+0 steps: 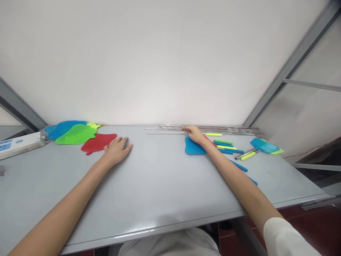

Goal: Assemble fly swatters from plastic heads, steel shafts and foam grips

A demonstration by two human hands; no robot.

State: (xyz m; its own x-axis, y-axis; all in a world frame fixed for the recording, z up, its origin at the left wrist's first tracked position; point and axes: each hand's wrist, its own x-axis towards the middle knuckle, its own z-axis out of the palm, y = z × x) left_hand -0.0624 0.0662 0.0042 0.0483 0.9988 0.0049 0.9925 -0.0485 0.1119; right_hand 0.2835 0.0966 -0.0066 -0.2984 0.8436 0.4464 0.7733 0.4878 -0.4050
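While the left hand (117, 148) is spread loosely, gripping nothing visible, partly over a flat red plastic paddle (96, 142), thin silvery metal rods (229, 129) along the grey table's (160, 181) back edge are met by the curled right hand (195, 134); whether one is gripped cannot be told. Likely light, stiff and slick, they are best pinched mid-length.

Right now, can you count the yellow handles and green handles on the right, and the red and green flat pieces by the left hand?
What I can see:
Yellow handles: 3
Green handle: 1
Red flat piece: 1
Green flat piece: 1
Total: 6
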